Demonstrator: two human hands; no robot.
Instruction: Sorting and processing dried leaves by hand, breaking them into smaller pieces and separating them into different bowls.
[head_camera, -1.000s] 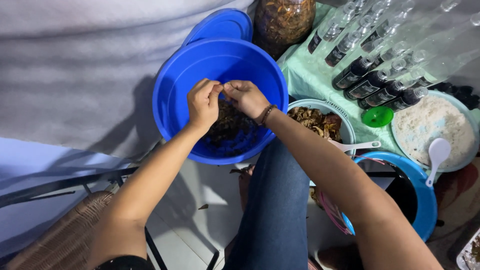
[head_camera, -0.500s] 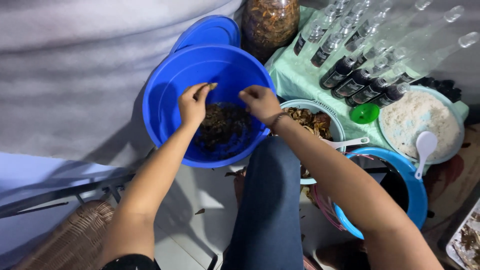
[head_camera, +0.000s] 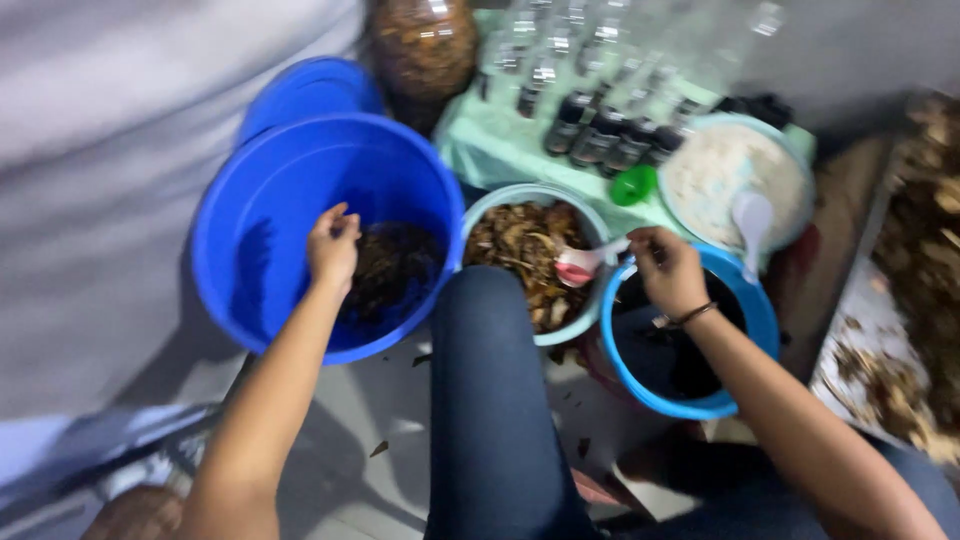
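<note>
Gripping the white spoon (head_camera: 585, 262) handle, my right hand (head_camera: 668, 270) is over the smaller blue bowl (head_camera: 745, 310). Left hand (head_camera: 333, 247) is loosely curled inside the big blue tub (head_camera: 250, 230), touching dark crumbly stuff (head_camera: 395, 268); can't tell if it's holding any.

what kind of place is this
Probably a home or small workshop for bottling something by hand: rows of small bottles on a green cloth, a green funnel, and a big blue tub of dark material.
</note>
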